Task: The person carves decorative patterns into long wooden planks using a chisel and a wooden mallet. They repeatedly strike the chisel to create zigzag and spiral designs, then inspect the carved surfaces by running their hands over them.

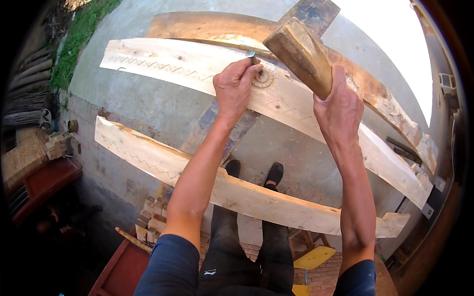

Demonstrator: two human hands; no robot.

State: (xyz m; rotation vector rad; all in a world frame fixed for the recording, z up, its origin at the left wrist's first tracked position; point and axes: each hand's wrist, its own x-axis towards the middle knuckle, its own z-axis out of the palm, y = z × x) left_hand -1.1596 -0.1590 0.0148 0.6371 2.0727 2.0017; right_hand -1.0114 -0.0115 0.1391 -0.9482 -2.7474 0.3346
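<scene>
My left hand [233, 91] is closed round a metal chisel [253, 56], its struck head showing above the fist. The chisel stands on a long pale plank [163, 64], beside a round carved rosette [264, 77]. Zigzag lines run along the plank on both sides of the rosette. In my right hand [339, 111] is a worn wooden mallet [301, 54], gripped by its handle and raised above the plank, to the right of the chisel and apart from it. The chisel's cutting tip is hidden behind my left hand.
Nearer me lies a second zigzag-marked plank [276, 200]; a bark-edged board [212, 27] lies beyond the carved one. Dark crosspieces [217, 128] run beneath. Wood blocks [150, 217], a yellow stool seat [314, 257] and a red piece of furniture [121, 269] stand close to my legs.
</scene>
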